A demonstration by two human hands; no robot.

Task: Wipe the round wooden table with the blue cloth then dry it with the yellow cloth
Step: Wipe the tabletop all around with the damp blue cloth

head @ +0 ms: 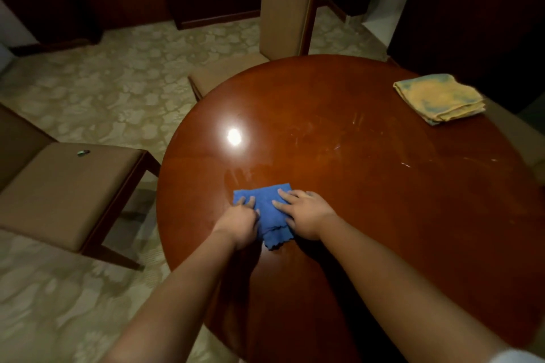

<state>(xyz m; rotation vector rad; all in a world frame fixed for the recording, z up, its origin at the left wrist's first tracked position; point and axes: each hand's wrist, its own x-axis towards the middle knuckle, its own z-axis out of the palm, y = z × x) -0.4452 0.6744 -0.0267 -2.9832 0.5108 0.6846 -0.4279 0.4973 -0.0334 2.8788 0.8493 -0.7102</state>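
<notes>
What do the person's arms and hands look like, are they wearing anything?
Both forearms are bare, with no gloves, watch or rings to be seen on the left hand or the right hand. Only at the bottom right corner does a bit of white sleeve show on the right arm.

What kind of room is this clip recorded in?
Probably a hotel room or formal dining room: a polished round wooden table, upholstered high-backed chairs and patterned carpet.
</notes>
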